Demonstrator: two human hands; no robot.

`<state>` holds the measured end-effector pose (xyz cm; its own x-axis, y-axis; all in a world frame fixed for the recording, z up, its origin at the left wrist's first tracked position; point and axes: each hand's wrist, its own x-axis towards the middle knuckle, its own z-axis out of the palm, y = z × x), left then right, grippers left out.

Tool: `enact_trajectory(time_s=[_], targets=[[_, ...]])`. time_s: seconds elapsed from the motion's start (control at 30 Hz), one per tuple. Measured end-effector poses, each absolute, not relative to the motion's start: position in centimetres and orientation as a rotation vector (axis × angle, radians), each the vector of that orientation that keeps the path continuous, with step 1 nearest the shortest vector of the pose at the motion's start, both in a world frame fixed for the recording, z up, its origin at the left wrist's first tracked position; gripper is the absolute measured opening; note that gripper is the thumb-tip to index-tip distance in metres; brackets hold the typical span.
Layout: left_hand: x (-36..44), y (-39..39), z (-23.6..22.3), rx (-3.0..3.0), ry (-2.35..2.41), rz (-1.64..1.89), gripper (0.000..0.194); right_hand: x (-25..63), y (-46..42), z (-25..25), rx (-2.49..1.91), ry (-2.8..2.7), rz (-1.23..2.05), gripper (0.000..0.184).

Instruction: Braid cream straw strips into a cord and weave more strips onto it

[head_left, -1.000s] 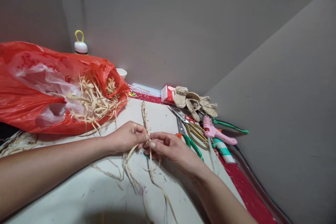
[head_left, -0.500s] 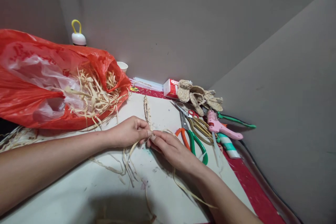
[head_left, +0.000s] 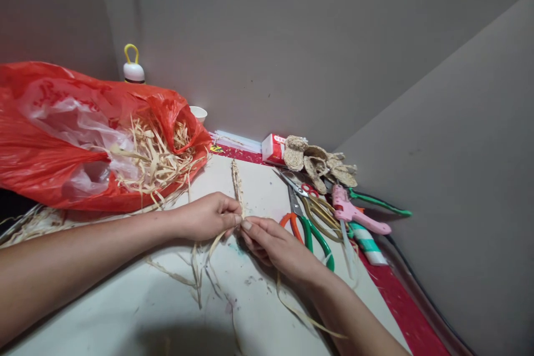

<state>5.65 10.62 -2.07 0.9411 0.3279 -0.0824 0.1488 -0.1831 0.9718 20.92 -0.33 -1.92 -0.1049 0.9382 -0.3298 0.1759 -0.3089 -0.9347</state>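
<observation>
A narrow braid of pale straw (head_left: 237, 181) stretches away from my fingers over the white tabletop. My left hand (head_left: 214, 216) pinches its near end between thumb and bent fingers. Right beside it, thumb against forefinger, my right hand (head_left: 267, 242) grips the straw strands at the same spot. The fingertips of both hands almost touch and partly hide where the strands cross. Loose strands (head_left: 200, 272) hang below my left hand, and a longer strip (head_left: 298, 308) trails under my right wrist.
A red plastic bag (head_left: 54, 122) full of straw strips (head_left: 156, 156) lies at left. To the right are scissors with orange and green handles (head_left: 319, 242), gold-handled scissors (head_left: 321, 217), a pink glue gun (head_left: 361, 214) and woven straw pieces (head_left: 317, 161). A red-and-white box (head_left: 273, 148) stands behind.
The whole view has shifted slightly, so things sit a little lower and further right. Both hands stay pinched at the braid's near end, with the right fingers slightly repositioned.
</observation>
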Motion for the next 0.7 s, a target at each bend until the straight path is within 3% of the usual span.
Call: enact_trajectory(time_s=[0.27,0.7], targets=[[5.8,10.6,-1.7,1.906,0.35,0.243,0.025,21.0,-0.1,-2.4,-1.361,-0.987,1.649,0.036],[5.4,9.9,0.5,1.92,0.532,0.017,0.02,19.3,-0.2,-2.6,-1.667,-1.098,1.256,0.032]])
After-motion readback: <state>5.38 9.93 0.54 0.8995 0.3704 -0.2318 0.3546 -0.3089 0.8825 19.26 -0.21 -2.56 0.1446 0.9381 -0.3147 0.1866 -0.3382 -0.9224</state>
